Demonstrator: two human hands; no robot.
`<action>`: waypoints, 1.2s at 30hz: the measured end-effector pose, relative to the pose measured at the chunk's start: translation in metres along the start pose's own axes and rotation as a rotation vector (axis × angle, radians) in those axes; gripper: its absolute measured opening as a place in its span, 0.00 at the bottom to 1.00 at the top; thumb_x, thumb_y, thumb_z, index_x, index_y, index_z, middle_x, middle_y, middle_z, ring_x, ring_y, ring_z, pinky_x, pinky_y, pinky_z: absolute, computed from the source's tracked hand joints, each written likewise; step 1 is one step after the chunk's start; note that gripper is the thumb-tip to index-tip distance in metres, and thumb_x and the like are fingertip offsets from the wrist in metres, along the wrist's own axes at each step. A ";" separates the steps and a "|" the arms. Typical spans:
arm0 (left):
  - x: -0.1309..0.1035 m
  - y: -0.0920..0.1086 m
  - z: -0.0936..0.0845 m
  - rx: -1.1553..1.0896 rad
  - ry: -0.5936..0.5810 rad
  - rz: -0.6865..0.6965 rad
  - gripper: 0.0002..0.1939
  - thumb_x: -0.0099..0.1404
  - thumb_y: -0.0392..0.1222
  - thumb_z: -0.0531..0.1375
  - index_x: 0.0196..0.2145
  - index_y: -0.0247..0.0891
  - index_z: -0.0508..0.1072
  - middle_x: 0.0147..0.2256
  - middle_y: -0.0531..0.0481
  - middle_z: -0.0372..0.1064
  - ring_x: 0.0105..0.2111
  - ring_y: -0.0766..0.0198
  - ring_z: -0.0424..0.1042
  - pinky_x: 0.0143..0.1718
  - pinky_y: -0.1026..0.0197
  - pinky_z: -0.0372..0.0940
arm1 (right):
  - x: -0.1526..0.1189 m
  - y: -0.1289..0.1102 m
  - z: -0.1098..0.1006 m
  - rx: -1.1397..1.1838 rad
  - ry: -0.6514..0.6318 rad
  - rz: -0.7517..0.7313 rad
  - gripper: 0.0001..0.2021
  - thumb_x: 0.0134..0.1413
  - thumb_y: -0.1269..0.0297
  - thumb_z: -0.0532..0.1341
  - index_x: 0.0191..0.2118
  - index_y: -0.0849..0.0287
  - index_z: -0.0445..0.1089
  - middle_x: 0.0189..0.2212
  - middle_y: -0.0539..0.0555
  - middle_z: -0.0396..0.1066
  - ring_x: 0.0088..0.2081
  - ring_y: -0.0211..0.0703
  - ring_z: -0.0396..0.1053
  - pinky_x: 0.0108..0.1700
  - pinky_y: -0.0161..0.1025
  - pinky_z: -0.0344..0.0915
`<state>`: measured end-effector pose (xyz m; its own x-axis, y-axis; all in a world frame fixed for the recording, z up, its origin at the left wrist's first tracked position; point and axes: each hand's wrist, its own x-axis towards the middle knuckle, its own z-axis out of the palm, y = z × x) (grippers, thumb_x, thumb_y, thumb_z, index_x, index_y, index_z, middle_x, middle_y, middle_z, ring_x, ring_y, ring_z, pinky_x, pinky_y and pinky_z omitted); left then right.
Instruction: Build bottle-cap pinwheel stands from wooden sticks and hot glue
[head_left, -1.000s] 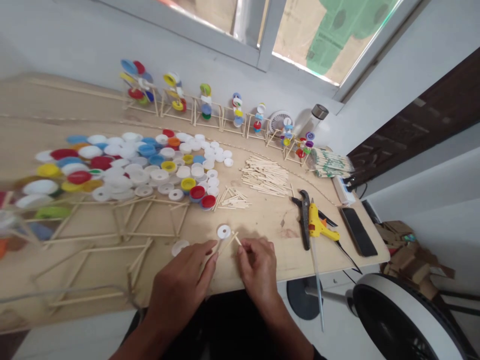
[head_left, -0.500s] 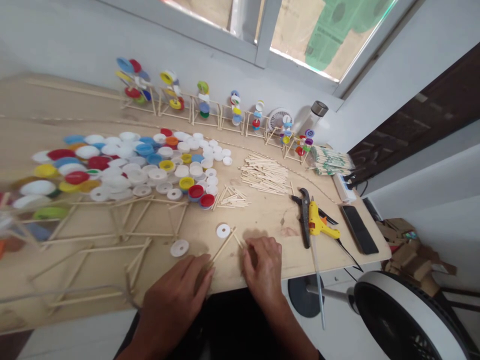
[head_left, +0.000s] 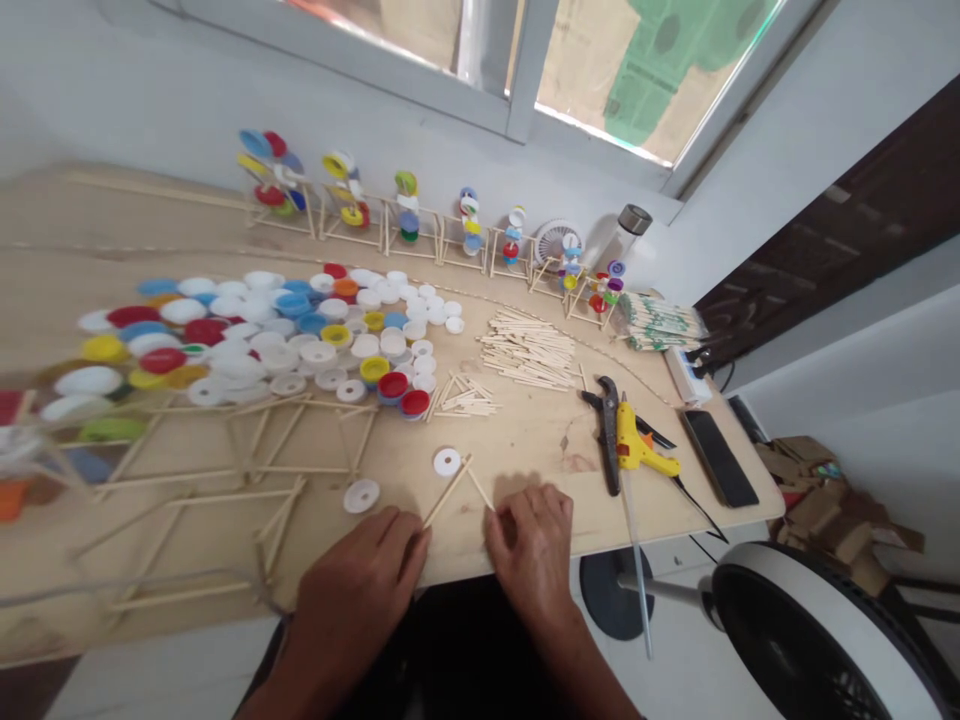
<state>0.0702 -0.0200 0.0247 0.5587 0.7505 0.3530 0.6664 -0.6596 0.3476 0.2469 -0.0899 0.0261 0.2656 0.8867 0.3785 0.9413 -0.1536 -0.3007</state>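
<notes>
Near the table's front edge, my left hand (head_left: 367,570) pinches the lower end of a thin wooden stick (head_left: 448,490). Across from it my right hand (head_left: 534,545) has its fingertips closed on the end of a second wooden stick (head_left: 480,484). The far ends of both sticks come together at a point, like an upturned V lying close to the tabletop. Just beyond them lies a white bottle cap with a hole (head_left: 447,462). Another whitish cap (head_left: 361,496) rests by my left knuckles.
Many coloured bottle caps (head_left: 277,355) cover the left, with stick frames (head_left: 307,470) before them. Behind are stick piles (head_left: 529,348) and cap wheels on stands (head_left: 471,225). At right lie a cutter (head_left: 608,440), yellow glue gun (head_left: 637,447) and phone (head_left: 718,460); a fan (head_left: 795,630) stands below.
My right hand has shifted slightly to the right, and more of its stick shows. My left hand stays almost in place with its stick. The view has moved a little.
</notes>
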 end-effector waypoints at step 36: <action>-0.026 -0.025 -0.009 0.157 0.107 -0.047 0.08 0.69 0.42 0.50 0.36 0.40 0.67 0.30 0.52 0.72 0.29 0.62 0.74 0.31 0.61 0.63 | -0.012 -0.008 -0.004 0.176 -0.004 -0.065 0.05 0.61 0.65 0.57 0.32 0.57 0.66 0.27 0.52 0.67 0.33 0.46 0.63 0.41 0.44 0.54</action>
<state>0.0343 -0.0233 0.0147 0.4748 0.7665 0.4325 0.7644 -0.6028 0.2290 0.2376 -0.1008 0.0277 0.2044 0.8942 0.3983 0.9051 -0.0176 -0.4249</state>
